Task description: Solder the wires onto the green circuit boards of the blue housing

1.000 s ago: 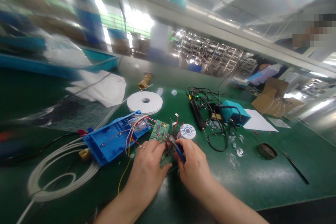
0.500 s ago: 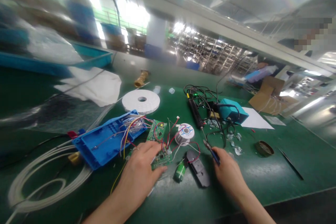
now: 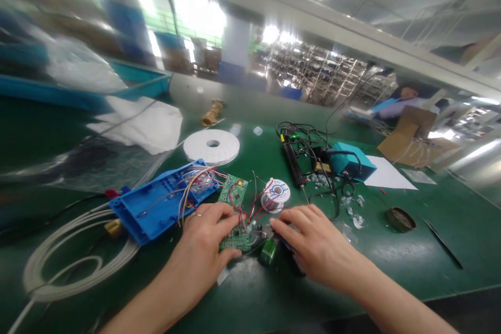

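My left hand (image 3: 209, 235) is closed on the edge of a green circuit board (image 3: 234, 191), with its thumb at the near side. Coloured wires run from the board to an open blue plastic housing (image 3: 160, 209). My right hand (image 3: 319, 242) grips small pliers (image 3: 266, 231) with blue handles, largely covered by the fingers. Their metal jaws point left at the board's right edge, close to the wires there. Just below the jaws lies a green cylindrical part (image 3: 268, 251). A dark grey plastic shell under my right hand is mostly hidden. Behind the jaws stands a solder wire spool (image 3: 275, 195).
A black soldering iron (image 3: 292, 162) lies beside a teal soldering station (image 3: 352, 160). A white tape roll (image 3: 211, 154), a brass fitting (image 3: 212, 113) and coiled white tubing (image 3: 35, 271) surround the work. Tweezers (image 3: 442, 242) and a round tin (image 3: 401, 219) are at right. Another person sits far right.
My right hand has moved left with the pliers, from beside the grey shell to the circuit board's right edge. My left hand stays on the board. The view has shifted slightly.
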Demonstrator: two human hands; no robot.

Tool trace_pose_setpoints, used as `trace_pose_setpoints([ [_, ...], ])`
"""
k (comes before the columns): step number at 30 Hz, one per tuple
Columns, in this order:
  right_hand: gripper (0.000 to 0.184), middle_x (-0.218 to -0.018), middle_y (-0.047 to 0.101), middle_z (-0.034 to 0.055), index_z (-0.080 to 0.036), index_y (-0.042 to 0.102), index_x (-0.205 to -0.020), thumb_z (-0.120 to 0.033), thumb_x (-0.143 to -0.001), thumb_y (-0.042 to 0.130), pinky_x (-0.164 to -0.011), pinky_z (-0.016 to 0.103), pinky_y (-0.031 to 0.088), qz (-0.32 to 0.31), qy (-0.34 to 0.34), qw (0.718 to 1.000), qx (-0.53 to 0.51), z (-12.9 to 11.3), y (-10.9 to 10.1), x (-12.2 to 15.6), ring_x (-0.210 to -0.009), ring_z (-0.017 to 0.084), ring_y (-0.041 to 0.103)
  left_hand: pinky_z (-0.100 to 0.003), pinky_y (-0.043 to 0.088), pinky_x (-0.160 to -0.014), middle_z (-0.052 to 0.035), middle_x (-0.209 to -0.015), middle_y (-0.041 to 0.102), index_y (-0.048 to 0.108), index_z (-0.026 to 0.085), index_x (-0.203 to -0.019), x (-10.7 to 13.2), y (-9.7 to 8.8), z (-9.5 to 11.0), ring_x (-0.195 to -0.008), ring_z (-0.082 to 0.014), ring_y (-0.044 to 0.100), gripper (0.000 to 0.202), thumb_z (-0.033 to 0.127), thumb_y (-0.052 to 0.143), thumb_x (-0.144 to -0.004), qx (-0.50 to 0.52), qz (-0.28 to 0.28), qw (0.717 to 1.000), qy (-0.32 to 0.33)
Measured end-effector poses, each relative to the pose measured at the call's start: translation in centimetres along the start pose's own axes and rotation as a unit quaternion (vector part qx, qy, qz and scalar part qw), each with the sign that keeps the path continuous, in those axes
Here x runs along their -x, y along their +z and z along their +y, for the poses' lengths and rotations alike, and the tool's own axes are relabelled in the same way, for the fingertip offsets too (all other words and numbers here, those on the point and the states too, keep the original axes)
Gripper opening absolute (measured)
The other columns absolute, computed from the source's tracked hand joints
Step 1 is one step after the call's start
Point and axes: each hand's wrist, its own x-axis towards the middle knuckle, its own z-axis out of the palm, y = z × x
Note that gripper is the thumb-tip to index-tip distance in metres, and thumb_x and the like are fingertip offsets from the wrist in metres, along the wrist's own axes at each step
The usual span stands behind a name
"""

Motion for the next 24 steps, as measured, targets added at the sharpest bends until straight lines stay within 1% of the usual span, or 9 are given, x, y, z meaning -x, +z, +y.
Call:
trace_pose_setpoints([
  [5,0.048,-0.12,0.053,0.0112,-0.018,0.043,-0.132,-0.012,-0.085,0.047,-0.091,0.043,0.036,-0.028,-0.026,0.999,0.01,0.4,0.0,-1.1,-0.107,0.024,0.048,-0.041,0.041,-0.087,-0.0026,-0.107,0.056,0.065,0.025,-0.102,0.1,-0.6,-0.2,-0.101,-0.0232,0.049,0.04,0.018,0.078,-0.065,0.009,-0.029,1.0,-0.004],
  [8,0.047,-0.122,0.053,0.0108,-0.02,0.045,-0.132,-0.014,-0.086,0.048,-0.092,0.044,0.033,-0.02,-0.035,0.999,0.025,0.4,-0.3,-1.4,-0.11,0.025,0.046,-0.04,0.04,-0.088,-0.0027,-0.109,0.056,0.065,0.026,-0.103,0.1,-0.8,-0.4,-0.102,-0.0234,0.048,0.041,0.016,0.077,-0.065,0.014,-0.037,0.999,-0.003],
  [14,0.045,-0.123,0.053,0.0099,-0.021,0.044,-0.133,-0.015,-0.088,0.047,-0.095,0.045,0.028,-0.001,-0.047,0.997,0.066,0.1,-0.8,-1.8,-0.113,0.025,0.044,-0.039,0.039,-0.089,-0.0013,-0.109,0.055,0.065,0.026,-0.102,-0.1,-1.3,-0.5,-0.102,-0.0223,0.048,0.039,0.019,0.077,-0.066,0.036,-0.058,0.998,-0.011],
  [18,0.042,-0.121,0.054,0.01,-0.021,0.045,-0.132,-0.016,-0.09,0.045,-0.094,0.045,0.029,0.0,-0.059,0.995,0.083,0.0,-0.8,-2.0,-0.11,0.025,0.045,-0.039,0.038,-0.088,-0.0011,-0.108,0.055,0.065,0.026,-0.102,0.0,-1.5,-0.4,-0.101,-0.022,0.048,0.04,0.019,0.078,-0.065,0.036,-0.07,0.997,-0.017],
  [24,0.036,-0.112,0.056,0.0097,-0.017,0.046,-0.131,-0.021,-0.095,0.038,-0.092,0.045,0.028,0.007,-0.084,0.989,0.123,-0.3,-0.6,-2.1,-0.105,0.025,0.046,-0.037,0.037,-0.085,0.0002,-0.104,0.054,0.065,0.026,-0.099,0.0,-1.2,-0.2,-0.098,-0.021,0.046,0.041,0.018,0.079,-0.062,0.032,-0.077,0.996,-0.024],
])
